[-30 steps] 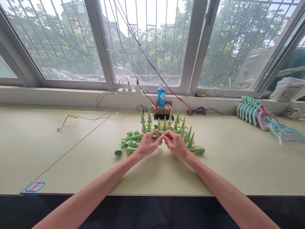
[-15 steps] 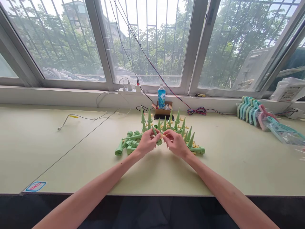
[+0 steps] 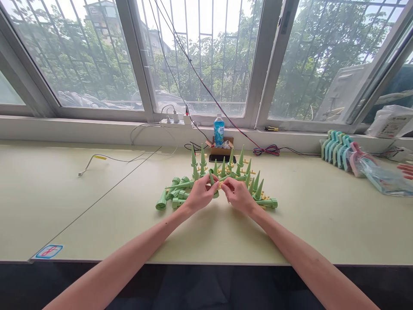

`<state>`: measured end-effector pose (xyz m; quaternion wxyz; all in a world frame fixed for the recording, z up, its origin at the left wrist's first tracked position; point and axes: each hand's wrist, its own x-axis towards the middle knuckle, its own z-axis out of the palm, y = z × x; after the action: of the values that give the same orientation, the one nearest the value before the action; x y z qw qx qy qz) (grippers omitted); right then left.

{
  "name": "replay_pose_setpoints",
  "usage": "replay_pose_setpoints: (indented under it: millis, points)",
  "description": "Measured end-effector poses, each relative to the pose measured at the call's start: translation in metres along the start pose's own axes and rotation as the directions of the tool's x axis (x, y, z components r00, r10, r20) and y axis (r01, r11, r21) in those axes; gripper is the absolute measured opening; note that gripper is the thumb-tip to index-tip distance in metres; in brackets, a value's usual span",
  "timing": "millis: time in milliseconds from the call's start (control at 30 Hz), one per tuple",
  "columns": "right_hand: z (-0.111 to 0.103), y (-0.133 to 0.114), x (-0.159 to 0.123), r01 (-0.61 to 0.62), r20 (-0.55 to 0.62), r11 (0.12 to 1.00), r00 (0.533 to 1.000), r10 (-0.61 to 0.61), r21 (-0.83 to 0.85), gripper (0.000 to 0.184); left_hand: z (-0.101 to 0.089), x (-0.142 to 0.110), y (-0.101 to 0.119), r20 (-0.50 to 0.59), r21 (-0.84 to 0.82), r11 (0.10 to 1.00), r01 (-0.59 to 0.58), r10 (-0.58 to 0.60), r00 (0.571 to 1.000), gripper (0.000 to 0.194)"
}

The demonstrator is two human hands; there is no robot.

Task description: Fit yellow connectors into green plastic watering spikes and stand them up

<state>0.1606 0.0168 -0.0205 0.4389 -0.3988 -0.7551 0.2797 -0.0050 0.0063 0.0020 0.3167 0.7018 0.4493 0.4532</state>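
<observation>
My left hand [image 3: 200, 193] is closed round a green plant watering spike [image 3: 211, 178], its pointed end upward. With thumb and fingers, my right hand [image 3: 238, 192] pinches a small yellow valve [image 3: 220, 185] at the spike's side; my fingertips partly hide where the two meet. Beyond my hands, several green spikes [image 3: 240, 160] stand point up, some with yellow valves on them. Left of my left hand lies a heap of loose green spikes [image 3: 161, 201]. A green spike [image 3: 271, 203] lies at the right, beside loose yellow valves [image 3: 265, 198].
A blue-labelled bottle [image 3: 218, 131] stands in a small carton [image 3: 222, 150], with a dark phone [image 3: 222, 159] in front. Coiled cable [image 3: 270, 150] lies behind. Bagged hangers [image 3: 337, 150] stand at the right, near another person's hand [image 3: 406, 171]. A white cable [image 3: 84, 167] lies left.
The spike in my left hand has tipped more upright. At the far right, another person's hand has come into fuller view and the bagged hangers there have shifted.
</observation>
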Motion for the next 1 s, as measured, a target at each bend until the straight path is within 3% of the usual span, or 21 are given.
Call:
replay_pose_setpoints:
  millis: [500,767,1000]
  points:
    - [0.0013,0.0022,0.0029,0.002,-0.078,0.996,0.997,-0.009,-0.086,0.046,0.0011,-0.0018,0.0064,0.022,-0.069,0.997,0.027,-0.026,0.999,0.028]
    - [-0.0004,-0.0043,0.0003,0.014,-0.018,0.999,1.0,-0.013,0.046,0.025,-0.0002,-0.0004,0.0076,-0.034,-0.067,0.997,0.034,-0.036,0.999,0.026]
    - [0.0001,-0.0037,0.0002,0.018,-0.015,0.999,1.0,-0.018,0.041,0.02,-0.0002,-0.0011,0.009,-0.026,-0.057,0.997,0.047,-0.048,0.998,0.026]
